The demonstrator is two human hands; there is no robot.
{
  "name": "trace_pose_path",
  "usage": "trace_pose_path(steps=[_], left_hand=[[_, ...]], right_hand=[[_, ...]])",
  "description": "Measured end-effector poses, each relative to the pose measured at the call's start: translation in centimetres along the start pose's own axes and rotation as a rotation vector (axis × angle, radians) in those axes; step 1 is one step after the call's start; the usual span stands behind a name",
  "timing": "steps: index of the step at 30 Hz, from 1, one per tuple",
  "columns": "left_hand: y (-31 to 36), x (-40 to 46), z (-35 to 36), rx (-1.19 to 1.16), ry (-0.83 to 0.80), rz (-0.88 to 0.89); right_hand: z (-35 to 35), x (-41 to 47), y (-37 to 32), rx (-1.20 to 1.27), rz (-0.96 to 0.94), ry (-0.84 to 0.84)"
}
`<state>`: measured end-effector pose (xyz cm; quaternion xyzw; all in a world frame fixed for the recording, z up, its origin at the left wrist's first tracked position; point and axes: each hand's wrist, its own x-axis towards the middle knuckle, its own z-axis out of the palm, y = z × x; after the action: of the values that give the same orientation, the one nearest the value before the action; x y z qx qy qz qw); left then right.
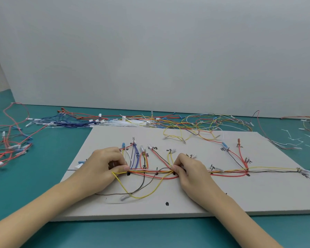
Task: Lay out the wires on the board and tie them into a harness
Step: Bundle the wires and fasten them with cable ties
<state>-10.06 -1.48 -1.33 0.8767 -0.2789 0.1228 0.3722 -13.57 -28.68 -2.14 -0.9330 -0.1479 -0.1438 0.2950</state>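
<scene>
In the head view, the left hand point(102, 165) and the right hand point(188, 169), fingers curled, pinch the wire bundle point(150, 171) at 2 spots along the grey board point(258, 197), which lies on the teal table point(43, 158) with loose wires point(115, 120) behind it.

I see through 1 head camera, looking forward and down, close over the board point(186, 197) on the table point(61, 140), a wall point(150, 51) behind.

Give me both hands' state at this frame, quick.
Left hand: closed, pinching the wire bundle on the board.
Right hand: closed, pinching the same bundle further along.
</scene>
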Motion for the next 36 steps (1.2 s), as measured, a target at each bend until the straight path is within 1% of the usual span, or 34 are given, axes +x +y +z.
trace_pose_path(steps=[4,9,11,16,19,21,23,25,27,28,29,30,31,32,33,34,36], left_hand=[[-0.7,0.4,-0.1,0.011,0.046,-0.015],[-1.8,1.7,-0.7,-0.024,0.069,-0.102],[-2.0,2.0,-0.8,-0.031,0.068,-0.112],[-2.1,2.0,-0.9,-0.088,0.067,-0.141],[-1.8,1.9,-1.6,-0.149,0.056,-0.185],[-1.4,2.0,-2.2,-0.115,0.075,-0.195],[-0.6,2.2,-3.1,0.008,0.112,-0.159],[0.9,2.6,-3.9,0.155,0.214,-0.048],[2.8,2.8,-4.1,0.199,0.324,0.041],[4.0,2.8,-3.9,0.172,0.337,0.070],[5.1,2.7,-3.6,0.133,0.302,0.096],[6.3,2.6,-3.2,0.107,0.214,0.113],[7.1,2.5,-2.6,0.116,0.082,0.103],[7.8,2.5,-1.9,0.163,-0.052,0.073],[8.3,2.5,-1.1,0.238,-0.152,0.062],[8.7,2.6,-0.4,0.334,-0.207,0.070],[9.2,2.9,1.2,0.483,-0.244,0.116]], right_hand=[[0.3,1.5,-0.1,0.008,-0.022,-0.020],[1.1,4.0,0.0,0.031,-0.013,-0.033],[1.4,4.5,0.3,0.049,-0.006,-0.027],[0.9,4.8,0.8,0.156,0.078,-0.039],[-0.6,4.8,1.4,0.163,0.142,-0.031],[-1.9,4.5,2.1,0.235,0.201,-0.044],[-3.0,4.0,2.5,0.335,0.245,-0.069],[-3.6,3.6,2.6,0.391,0.267,-0.096],[-3.9,3.3,2.4,0.425,0.283,-0.126],[-4.0,3.1,2.2,0.443,0.288,-0.142],[-4.1,3.0,2.0,0.459,0.291,-0.156],[-4.2,2.9,1.8,0.476,0.291,-0.168],[-4.3,2.8,1.5,0.497,0.289,-0.179],[-4.4,2.8,1.2,0.517,0.286,-0.193],[-4.4,2.7,1.0,0.532,0.280,-0.212],[-4.5,2.6,0.7,0.546,0.275,-0.233],[-4.5,2.4,0.3,0.593,0.265,-0.258]])
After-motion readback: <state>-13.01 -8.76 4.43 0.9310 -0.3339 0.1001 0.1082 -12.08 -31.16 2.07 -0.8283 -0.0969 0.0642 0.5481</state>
